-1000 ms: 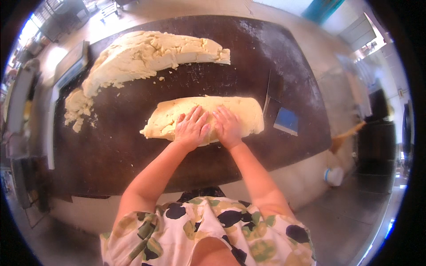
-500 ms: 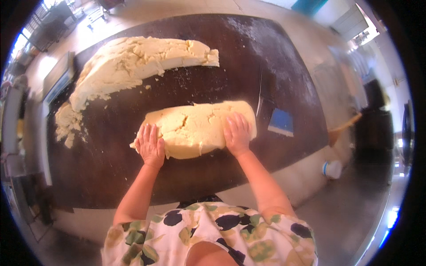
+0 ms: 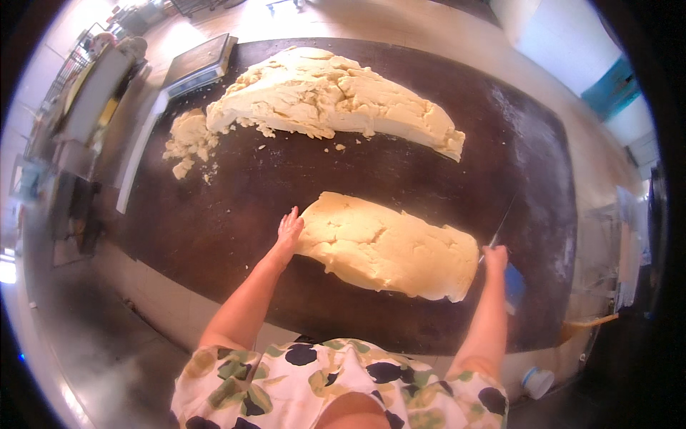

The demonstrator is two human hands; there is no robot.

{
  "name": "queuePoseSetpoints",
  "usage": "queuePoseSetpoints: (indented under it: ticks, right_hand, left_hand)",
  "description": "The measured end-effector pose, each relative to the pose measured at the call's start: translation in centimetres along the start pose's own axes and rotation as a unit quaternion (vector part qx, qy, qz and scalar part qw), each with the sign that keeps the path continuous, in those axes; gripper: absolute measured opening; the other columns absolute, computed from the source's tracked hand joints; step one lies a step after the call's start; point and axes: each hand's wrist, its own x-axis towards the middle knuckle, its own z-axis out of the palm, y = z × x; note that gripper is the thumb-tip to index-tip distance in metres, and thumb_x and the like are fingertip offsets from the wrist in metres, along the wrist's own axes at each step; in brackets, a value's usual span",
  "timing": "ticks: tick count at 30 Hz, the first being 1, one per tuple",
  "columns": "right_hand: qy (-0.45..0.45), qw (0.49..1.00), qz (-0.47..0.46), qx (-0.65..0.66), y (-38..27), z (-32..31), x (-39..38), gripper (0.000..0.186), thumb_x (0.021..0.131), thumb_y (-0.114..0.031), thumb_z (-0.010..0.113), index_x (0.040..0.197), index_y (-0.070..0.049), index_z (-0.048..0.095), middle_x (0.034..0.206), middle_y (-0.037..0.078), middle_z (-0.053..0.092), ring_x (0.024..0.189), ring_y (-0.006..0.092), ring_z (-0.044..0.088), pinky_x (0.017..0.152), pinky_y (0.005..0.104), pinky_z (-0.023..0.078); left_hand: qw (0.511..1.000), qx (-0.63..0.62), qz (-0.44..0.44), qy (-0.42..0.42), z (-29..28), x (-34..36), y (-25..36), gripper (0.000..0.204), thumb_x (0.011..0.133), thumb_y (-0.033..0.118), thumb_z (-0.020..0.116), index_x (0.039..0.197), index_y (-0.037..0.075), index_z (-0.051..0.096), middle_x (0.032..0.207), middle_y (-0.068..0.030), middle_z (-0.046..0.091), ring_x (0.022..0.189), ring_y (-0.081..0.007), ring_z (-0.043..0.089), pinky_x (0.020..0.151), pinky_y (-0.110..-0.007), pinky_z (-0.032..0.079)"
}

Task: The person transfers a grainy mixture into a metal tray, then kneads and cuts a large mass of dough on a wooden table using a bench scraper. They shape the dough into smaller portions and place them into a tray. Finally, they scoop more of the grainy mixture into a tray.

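A long pale slab of dough (image 3: 389,247) lies across the near part of a dark worktop (image 3: 236,214). My left hand (image 3: 289,230) rests flat against the slab's left end, fingers together. My right hand (image 3: 494,256) is at the slab's right end, closed on the handle of a long knife (image 3: 500,229) whose thin blade points away from me. A much bigger, rough mass of dough (image 3: 336,104) lies at the far side of the worktop, with a small crumbly lump (image 3: 184,136) and loose crumbs to its left.
A blue flat object (image 3: 514,286) lies by my right wrist. A scale with a flat platform (image 3: 196,63) stands at the worktop's far left corner. A metal counter with containers (image 3: 86,93) runs along the left. A small white tub (image 3: 537,381) sits on the floor at lower right.
Both hands left the top of the slab. The left slid to its left end, the right reached past its right end and took hold of the knife. My view swung left.
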Motion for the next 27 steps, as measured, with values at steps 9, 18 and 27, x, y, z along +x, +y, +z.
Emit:
queuePoseSetpoints:
  ticks: [9,18,27]
  right_hand:
    - [-0.066,0.936,0.072,0.337,-4.9,-7.7,-5.1,0.016,0.087,-0.016,0.058,0.089,-0.003,0.048,0.061,0.002,0.046,0.043,0.0104,0.043,0.037,0.0260,0.036]
    - [-0.196,0.877,0.055,0.436,-16.0,-11.3,-35.1,0.021,0.094,-0.027,0.058,0.093,-0.008,0.052,0.060,-0.002,0.048,0.044,0.0057,0.043,0.038,0.0224,0.038]
    - [-0.116,0.957,-0.007,0.267,-18.9,-2.8,-47.6,0.028,0.091,-0.029,0.061,0.087,-0.002,0.055,0.064,0.013,0.060,0.057,0.0276,0.060,0.055,0.0380,0.047]
  left_hand:
    - [0.974,-0.207,-0.087,-0.031,-2.7,-2.3,4.4,0.079,0.089,0.067,0.036,0.147,0.012,0.031,0.151,-0.0105,0.031,0.141,-0.0246,0.024,0.115,-0.041,0.012]
    - [0.937,-0.248,0.237,-0.060,-6.9,2.4,11.0,0.052,0.098,0.040,0.041,0.137,0.005,0.046,0.150,-0.0114,0.030,0.140,-0.0210,0.025,0.113,-0.035,0.019]
    - [0.868,0.047,0.480,-0.117,-1.8,-2.8,24.0,0.060,0.094,0.055,0.039,0.128,0.008,0.055,0.144,-0.0181,0.037,0.137,-0.0330,0.029,0.110,-0.048,0.023]
